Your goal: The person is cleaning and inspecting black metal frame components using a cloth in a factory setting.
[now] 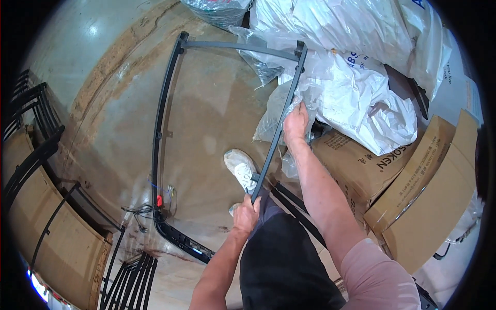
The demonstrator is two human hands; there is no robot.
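A large black rectangular metal frame (pixel 161 108) spans the middle of the view above the concrete floor. Its right side bar (pixel 274 139) runs at a slant, and both my hands grip it. My left hand (pixel 246 217) is closed around the bar's near end. Farther up, my right hand (pixel 295 124) is wrapped on the same bar, beside a see-through plastic bag (pixel 274 111). At the near left corner of the frame sit a red part (pixel 159 200) and a dark slotted panel (pixel 183 241). My left forearm hides where that near side continues.
White sacks (pixel 361 103) and an open cardboard box (pixel 429 191) crowd the right. A black cable with a plug (pixel 140 217) lies by the frame's near left corner. More black metal frames (pixel 41 124) and brown board (pixel 62 237) stand at left. My shoe (pixel 240 168) is under the bar.
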